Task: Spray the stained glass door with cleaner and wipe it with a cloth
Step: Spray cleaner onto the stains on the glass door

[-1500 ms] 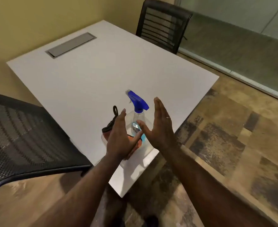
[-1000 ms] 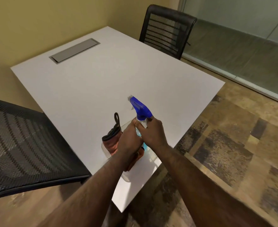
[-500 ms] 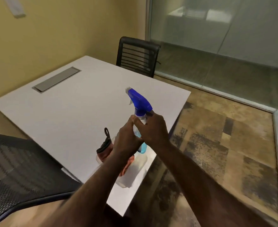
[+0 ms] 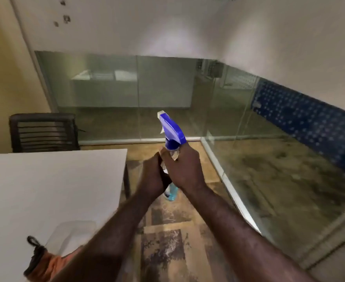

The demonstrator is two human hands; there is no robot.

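Note:
A clear spray bottle with a blue trigger head (image 4: 172, 131) and blue liquid at its bottom is held up in the air past the table's right edge. My right hand (image 4: 182, 169) grips its neck and my left hand (image 4: 152, 176) wraps its body from the left. The orange cloth with black trim (image 4: 43, 263) lies on the white table's near corner, partly hidden by my left forearm. Glass panels (image 4: 167, 98) stand ahead and to the right (image 4: 279, 159), frosted above and clear below.
The white table (image 4: 45, 190) fills the left side. A black slatted chair (image 4: 43, 132) stands behind it by the yellow wall. Patterned brown floor lies between the table and the glass. A metal floor rail (image 4: 228, 186) runs along the right-hand glass.
Both hands closed on the spray bottle and lifted it off the table. My view swung up and right toward the glass; the cloth stayed on the table.

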